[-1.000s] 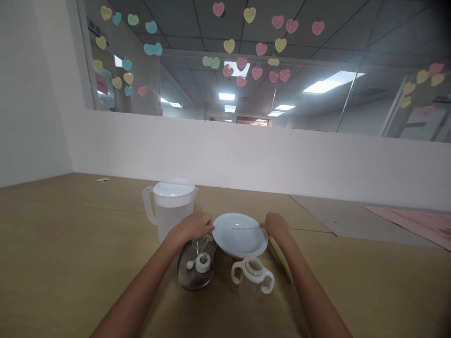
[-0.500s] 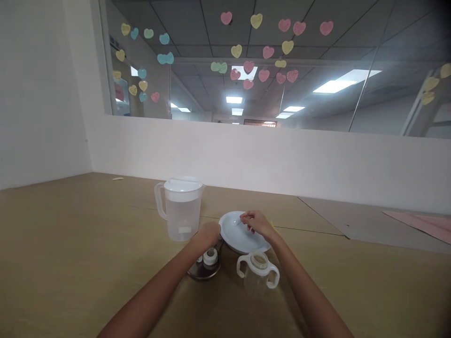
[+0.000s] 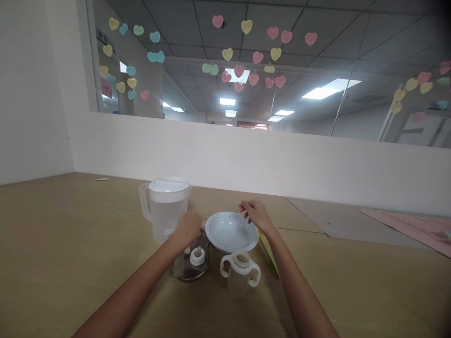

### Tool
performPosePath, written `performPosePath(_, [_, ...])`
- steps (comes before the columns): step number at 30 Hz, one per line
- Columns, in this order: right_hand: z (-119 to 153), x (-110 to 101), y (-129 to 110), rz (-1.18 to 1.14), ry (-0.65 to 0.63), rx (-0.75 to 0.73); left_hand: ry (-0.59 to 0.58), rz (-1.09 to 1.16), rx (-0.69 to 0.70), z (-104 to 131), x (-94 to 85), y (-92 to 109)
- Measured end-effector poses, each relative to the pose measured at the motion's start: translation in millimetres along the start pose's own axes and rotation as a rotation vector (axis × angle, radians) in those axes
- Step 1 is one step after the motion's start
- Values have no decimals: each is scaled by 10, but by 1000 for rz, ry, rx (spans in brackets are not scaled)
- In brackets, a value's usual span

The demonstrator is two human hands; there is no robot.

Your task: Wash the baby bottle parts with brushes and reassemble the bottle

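Observation:
My right hand [image 3: 258, 215] pinches a thin stick [image 3: 235, 213] above the far right side of a white bowl [image 3: 225, 249]. The stick slants, its lower end over the bowl. My left hand [image 3: 190, 226] is closed just left of the bowl, over the far part of a dark metal tray [image 3: 183, 272]; what its fingers hold is hidden. On the tray sits a white bottle collar with a teat [image 3: 198, 256], and a smaller white piece [image 3: 187, 250] lies beside it. A clear bottle with two white handles [image 3: 239, 277] stands open-topped in front of the bowl.
A lidded translucent pitcher [image 3: 167, 206] stands behind my left hand. Something long, yellow and green [image 3: 269, 253] lies by my right forearm. A pink cloth or sheet [image 3: 405, 225] lies at the far right. A white wall [image 3: 211, 150] closes off the table's back.
My right hand has lifted slightly from the bowl, and the stick now shows more clearly. My left hand has shifted back from the bowl's edge, uncovering more tray. The whole view has swung right.

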State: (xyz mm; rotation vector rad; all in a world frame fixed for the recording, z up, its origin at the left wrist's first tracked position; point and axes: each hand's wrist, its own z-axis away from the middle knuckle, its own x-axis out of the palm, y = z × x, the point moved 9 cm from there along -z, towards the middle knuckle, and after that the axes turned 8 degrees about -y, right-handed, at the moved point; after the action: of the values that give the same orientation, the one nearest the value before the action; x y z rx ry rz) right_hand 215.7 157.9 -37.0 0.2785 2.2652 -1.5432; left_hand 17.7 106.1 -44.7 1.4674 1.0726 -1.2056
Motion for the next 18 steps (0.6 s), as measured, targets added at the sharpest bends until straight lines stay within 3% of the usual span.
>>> performPosePath(4, [212, -217, -373, -162, 169, -130, 161, -70, -13, 56, -423, 100])
performPosePath(7, [456, -333, -734, -280, 290, -266, 310, 42, 129, 42, -624, 296])
performPosePath(10, [700, -402, -1031, -279, 420, -392, 329, 292, 359, -8, -579, 478])
performPosePath(12, [797, -385, -1151, -189, 465, -440, 299, 442, 438, -48, -481, 515])
performPosePath(18, [817, -209, -1233, -10, 399, -492, 224, 613, 468, -48, -341, 510])
